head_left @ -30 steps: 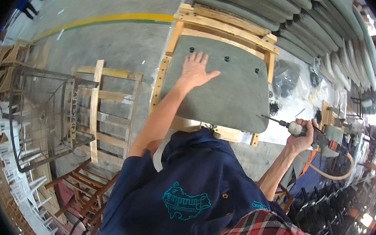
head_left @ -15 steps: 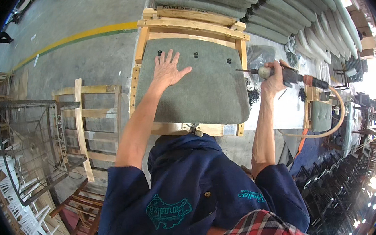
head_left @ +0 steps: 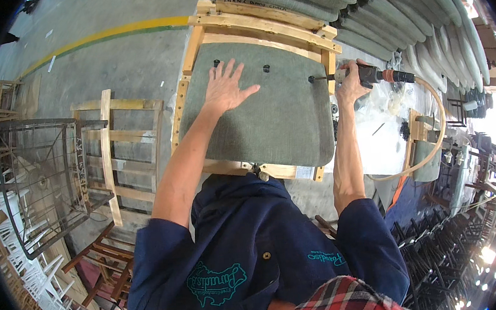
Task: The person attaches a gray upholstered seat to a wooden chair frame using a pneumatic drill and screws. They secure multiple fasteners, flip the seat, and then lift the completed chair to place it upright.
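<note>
Now: grey-green fabric-covered panel (head_left: 269,126), lying on a pale wooden frame (head_left: 194,48)!
Left hand (head_left: 226,91) spread at the panel's far left, grasping nothing; right hand (head_left: 348,88) grips a black hose-fed drill (head_left: 369,75), bit (head_left: 322,78) at the panel's far-right black fitting (head_left: 311,79); squaring it up should help.

Stacked chairs (head_left: 35,274) and a power driver (head_left: 372,74) show a workshop.

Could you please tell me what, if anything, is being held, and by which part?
The right hand grips a power driver by its front body; the left hand holds nothing.
</note>
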`<state>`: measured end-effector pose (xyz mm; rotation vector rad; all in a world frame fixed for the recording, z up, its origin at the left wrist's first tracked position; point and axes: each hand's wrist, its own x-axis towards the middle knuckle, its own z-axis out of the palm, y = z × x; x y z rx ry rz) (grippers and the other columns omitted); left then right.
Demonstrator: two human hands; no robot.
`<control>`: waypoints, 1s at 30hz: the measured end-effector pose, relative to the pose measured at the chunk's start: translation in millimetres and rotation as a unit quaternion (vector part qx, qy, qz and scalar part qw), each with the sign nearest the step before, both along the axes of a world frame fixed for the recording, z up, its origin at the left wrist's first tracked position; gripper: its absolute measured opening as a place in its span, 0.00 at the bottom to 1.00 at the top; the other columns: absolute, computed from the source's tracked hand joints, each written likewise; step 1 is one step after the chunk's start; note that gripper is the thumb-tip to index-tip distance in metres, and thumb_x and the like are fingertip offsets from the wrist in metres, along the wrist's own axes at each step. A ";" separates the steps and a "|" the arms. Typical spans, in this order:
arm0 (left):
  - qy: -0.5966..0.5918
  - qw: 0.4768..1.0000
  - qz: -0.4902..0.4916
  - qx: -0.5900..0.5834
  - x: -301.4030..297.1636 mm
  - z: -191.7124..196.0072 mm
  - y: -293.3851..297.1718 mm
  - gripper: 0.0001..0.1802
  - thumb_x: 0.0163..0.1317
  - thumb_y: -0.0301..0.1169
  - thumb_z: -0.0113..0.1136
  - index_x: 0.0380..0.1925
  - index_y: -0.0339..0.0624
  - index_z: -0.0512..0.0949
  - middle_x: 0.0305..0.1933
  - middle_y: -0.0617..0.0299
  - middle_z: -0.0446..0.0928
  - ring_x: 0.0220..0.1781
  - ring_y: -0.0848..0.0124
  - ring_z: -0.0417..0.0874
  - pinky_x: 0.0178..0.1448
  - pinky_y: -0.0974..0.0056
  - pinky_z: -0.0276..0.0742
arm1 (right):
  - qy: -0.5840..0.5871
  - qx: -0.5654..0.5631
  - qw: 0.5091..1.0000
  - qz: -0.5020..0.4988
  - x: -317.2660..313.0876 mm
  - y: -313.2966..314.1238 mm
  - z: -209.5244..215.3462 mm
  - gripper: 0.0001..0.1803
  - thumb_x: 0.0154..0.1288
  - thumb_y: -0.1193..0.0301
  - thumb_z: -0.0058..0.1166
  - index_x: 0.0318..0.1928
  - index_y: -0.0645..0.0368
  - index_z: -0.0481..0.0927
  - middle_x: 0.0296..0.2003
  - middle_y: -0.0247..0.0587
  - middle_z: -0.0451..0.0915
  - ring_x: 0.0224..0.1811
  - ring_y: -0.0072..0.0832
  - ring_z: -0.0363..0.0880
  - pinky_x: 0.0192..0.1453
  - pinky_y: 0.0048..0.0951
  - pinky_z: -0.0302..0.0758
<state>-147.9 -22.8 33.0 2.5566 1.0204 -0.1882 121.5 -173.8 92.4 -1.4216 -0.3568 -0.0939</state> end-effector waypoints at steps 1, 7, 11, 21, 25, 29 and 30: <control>0.002 1.000 0.000 -0.002 0.9 0.6 -0.3 0.55 0.62 0.76 0.38 0.78 0.50 0.54 0.83 0.55 0.46 0.84 0.52 0.43 0.85 0.44 0.38 | 0.003 0.002 1.000 0.000 2.6 -1.2 -3.3 0.13 0.56 0.76 0.61 0.43 0.66 0.79 0.25 0.41 0.84 0.28 0.26 0.82 0.40 0.28 0.77; 0.013 1.000 0.002 -0.003 2.4 -0.1 1.4 0.55 0.61 0.78 0.36 0.78 0.53 0.53 0.84 0.58 0.45 0.84 0.54 0.41 0.85 0.44 0.36 | -0.006 0.013 1.000 0.015 7.5 0.6 -8.9 0.13 0.55 0.77 0.61 0.42 0.66 0.79 0.25 0.42 0.83 0.27 0.27 0.83 0.38 0.28 0.78; 0.021 1.000 0.005 -0.004 1.3 0.0 2.1 0.55 0.61 0.78 0.36 0.79 0.53 0.52 0.84 0.58 0.44 0.84 0.54 0.41 0.85 0.45 0.35 | -0.002 0.009 1.000 0.012 7.7 2.9 -10.8 0.12 0.55 0.77 0.62 0.41 0.65 0.80 0.25 0.42 0.83 0.27 0.26 0.82 0.38 0.27 0.77; 0.010 1.000 0.004 -0.012 -0.2 -0.8 1.1 0.56 0.61 0.78 0.37 0.78 0.51 0.52 0.83 0.56 0.45 0.84 0.54 0.41 0.85 0.45 0.37 | 0.000 0.000 1.000 0.007 4.9 0.2 -8.3 0.13 0.53 0.77 0.62 0.40 0.65 0.80 0.24 0.40 0.83 0.26 0.24 0.80 0.37 0.26 0.75; 0.008 1.000 -0.002 -0.011 4.7 0.5 0.4 0.55 0.62 0.77 0.38 0.78 0.51 0.52 0.83 0.57 0.45 0.84 0.54 0.42 0.85 0.44 0.37 | -0.009 0.002 1.000 0.010 12.9 -8.3 -12.8 0.12 0.53 0.77 0.62 0.40 0.65 0.80 0.25 0.41 0.83 0.27 0.25 0.81 0.39 0.26 0.76; -0.016 1.000 0.009 0.009 -0.1 -0.3 -0.9 0.53 0.63 0.75 0.40 0.78 0.49 0.55 0.83 0.55 0.47 0.84 0.51 0.44 0.84 0.44 0.38 | -0.011 -0.009 1.000 0.009 14.6 -3.5 -12.9 0.11 0.54 0.78 0.63 0.40 0.65 0.80 0.27 0.41 0.84 0.29 0.26 0.81 0.41 0.28 0.78; -0.022 1.000 0.004 0.020 -4.5 -0.8 1.3 0.53 0.63 0.75 0.40 0.77 0.48 0.56 0.82 0.53 0.48 0.83 0.50 0.45 0.84 0.43 0.39 | -0.011 -0.006 1.000 0.014 16.2 0.1 -16.8 0.11 0.55 0.78 0.63 0.39 0.66 0.80 0.28 0.41 0.84 0.29 0.26 0.82 0.42 0.29 0.78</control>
